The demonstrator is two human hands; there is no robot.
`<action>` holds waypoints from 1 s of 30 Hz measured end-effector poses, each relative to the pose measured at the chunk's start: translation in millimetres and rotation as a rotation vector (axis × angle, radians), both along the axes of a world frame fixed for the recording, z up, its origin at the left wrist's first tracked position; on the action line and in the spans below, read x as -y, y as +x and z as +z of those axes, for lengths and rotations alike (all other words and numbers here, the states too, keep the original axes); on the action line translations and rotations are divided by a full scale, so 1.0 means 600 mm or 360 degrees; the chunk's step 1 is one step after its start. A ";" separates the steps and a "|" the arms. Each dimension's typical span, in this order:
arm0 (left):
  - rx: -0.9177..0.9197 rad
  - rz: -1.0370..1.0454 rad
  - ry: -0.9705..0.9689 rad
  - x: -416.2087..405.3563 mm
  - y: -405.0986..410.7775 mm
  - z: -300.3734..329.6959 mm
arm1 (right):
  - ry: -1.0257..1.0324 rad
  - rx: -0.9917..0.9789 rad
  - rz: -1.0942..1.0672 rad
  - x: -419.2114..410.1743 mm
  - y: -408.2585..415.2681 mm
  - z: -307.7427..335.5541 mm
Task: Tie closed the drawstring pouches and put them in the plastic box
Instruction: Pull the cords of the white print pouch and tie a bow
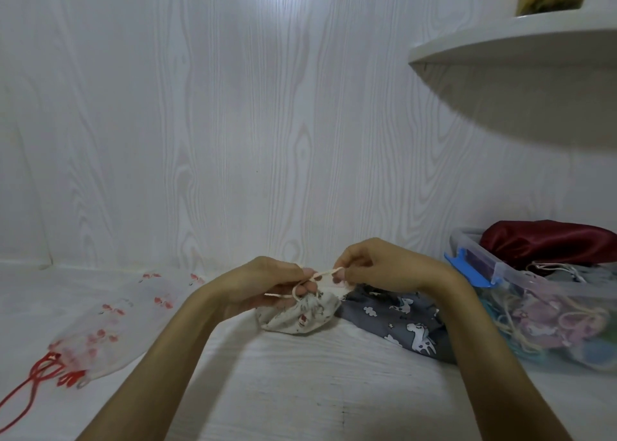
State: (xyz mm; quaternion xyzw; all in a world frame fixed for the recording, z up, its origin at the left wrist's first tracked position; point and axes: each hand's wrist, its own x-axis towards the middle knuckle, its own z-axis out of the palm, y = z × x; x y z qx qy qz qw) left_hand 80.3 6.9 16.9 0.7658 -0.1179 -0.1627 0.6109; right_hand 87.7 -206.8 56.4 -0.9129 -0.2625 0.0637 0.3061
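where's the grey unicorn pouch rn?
Head view, right of centre: the grey pouch lies flat on the table, between the white pouch being tied and the plastic box, partly under the right hand.

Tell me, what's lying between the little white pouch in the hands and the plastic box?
In the head view, a grey pouch with white unicorns lies on the table between the white pouch and the plastic box. Its right end reaches the box.

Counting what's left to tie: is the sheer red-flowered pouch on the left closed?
Cannot tell: sheer pouch lies flat, red cords trailing loose.
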 end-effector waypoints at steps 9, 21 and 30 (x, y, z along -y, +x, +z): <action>0.0143 0.0409 -0.0474 0.002 -0.005 0.009 | 0.0245 -0.0011 0.0049 -0.019 -0.021 0.012; 0.0649 0.0605 -0.0133 0.005 -0.010 0.015 | 0.0470 -0.0006 -0.0265 -0.065 -0.004 -0.028; 0.0936 0.0704 0.0027 0.003 0.001 -0.011 | 0.0528 -0.0118 -0.0349 -0.069 0.002 -0.043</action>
